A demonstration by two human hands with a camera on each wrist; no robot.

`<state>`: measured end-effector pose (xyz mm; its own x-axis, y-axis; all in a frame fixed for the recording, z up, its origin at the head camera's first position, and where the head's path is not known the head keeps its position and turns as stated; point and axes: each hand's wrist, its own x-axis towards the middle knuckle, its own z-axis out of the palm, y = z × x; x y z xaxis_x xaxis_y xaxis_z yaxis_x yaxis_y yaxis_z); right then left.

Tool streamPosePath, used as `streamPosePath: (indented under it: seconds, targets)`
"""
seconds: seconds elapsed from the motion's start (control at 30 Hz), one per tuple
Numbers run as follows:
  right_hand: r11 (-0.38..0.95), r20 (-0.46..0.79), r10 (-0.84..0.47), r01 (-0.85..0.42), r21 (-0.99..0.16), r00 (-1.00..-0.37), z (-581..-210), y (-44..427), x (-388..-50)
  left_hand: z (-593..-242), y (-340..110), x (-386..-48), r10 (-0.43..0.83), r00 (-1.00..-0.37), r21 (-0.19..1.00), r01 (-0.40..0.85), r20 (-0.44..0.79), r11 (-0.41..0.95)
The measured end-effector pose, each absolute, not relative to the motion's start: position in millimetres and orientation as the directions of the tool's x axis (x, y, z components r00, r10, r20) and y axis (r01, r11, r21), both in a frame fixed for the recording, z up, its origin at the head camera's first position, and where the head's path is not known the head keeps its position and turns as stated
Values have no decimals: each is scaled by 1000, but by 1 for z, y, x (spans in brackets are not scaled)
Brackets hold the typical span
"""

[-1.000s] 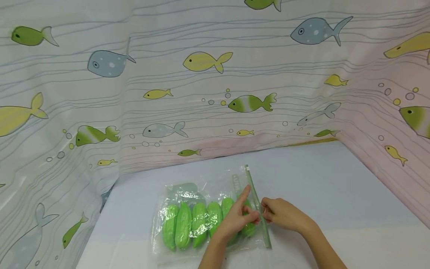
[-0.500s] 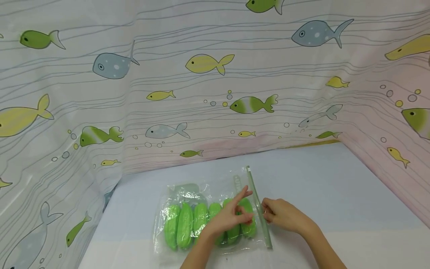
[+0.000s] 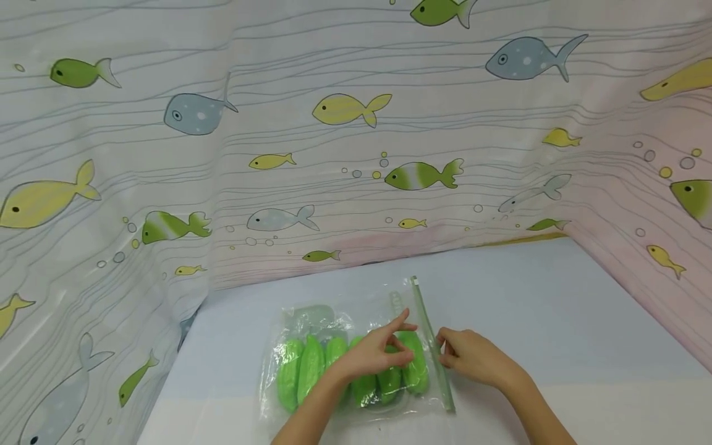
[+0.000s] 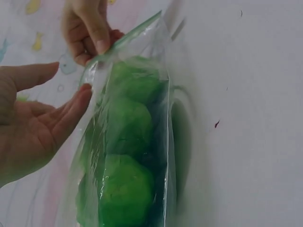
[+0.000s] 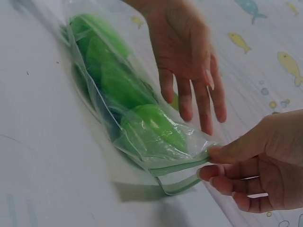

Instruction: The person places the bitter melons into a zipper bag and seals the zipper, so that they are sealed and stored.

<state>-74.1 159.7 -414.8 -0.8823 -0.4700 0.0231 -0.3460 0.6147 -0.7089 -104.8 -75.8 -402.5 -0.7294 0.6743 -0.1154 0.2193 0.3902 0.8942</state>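
Observation:
A clear zip bag (image 3: 361,303) lies on the table in the head view, with several bright green, long gourd-shaped pieces (image 3: 289,374) side by side in it. Its green zip strip (image 3: 425,318) runs along the right edge. My right hand (image 3: 473,357) pinches that strip near its middle between thumb and fingers. In the right wrist view, two green zip edges (image 5: 182,166) stand apart beside the right fingertips. Over the bag's right part hovers my left hand (image 3: 374,353), its fingers loosely extended and gripping nothing; in the left wrist view this hand (image 4: 40,118) is beside the bag's upper part.
A sheet printed with fish (image 3: 345,185) rises behind the table and along both sides. The pale table (image 3: 528,296) extends to the right beyond the bag. A small dark red speck (image 4: 217,124) lies on the table near the bag.
My left hand has drawn back leftward from the zip strip, and its fingers have spread from a pointing shape. The right hand keeps its hold on the strip. The head view has shifted slightly.

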Motion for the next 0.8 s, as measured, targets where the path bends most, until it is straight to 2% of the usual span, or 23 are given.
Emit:
streamPosePath:
  seconds: [0.37, 0.8]
  targets:
    - [643, 5, -481, -356, -678, -877, -426, 161, -63, -405, -81, -104, 708, -695, 851, 290, -127, 438]
    - [616, 32, -501, -382, -688, -865, -431, 166, -47, -397, -75, -110, 740, -654, 790, 364, -160, 493]
